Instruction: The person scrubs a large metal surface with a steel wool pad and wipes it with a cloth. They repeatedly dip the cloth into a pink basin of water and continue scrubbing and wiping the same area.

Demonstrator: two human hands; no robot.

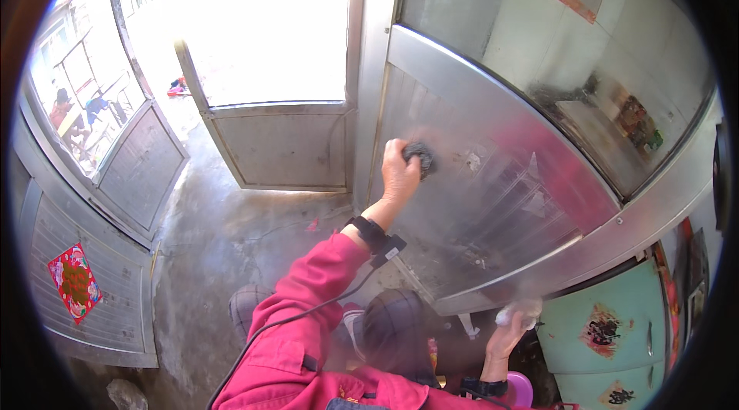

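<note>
My left hand [400,170] is closed on a dark grey scouring pad [418,158], which looks like steel wool. It rests on the lower metal door panel [456,179], near the panel's left side. Some whitish scraps and marks stick to the panel, to the right of the pad. My right hand [506,340], low at the right below the panel's bottom rail, holds a crumpled whitish cloth or plastic [521,314]; which of the two I cannot tell. Both wrists wear black bands, and a cable runs along my left sleeve.
An open metal-framed door [283,150] stands ahead on the left. A red paper decoration [75,283] is on the far-left panel. A pale green cabinet [600,317] stands at the right, near a pink-purple basin [521,390]. A clear plastic bag [127,395] lies on the concrete floor [202,271].
</note>
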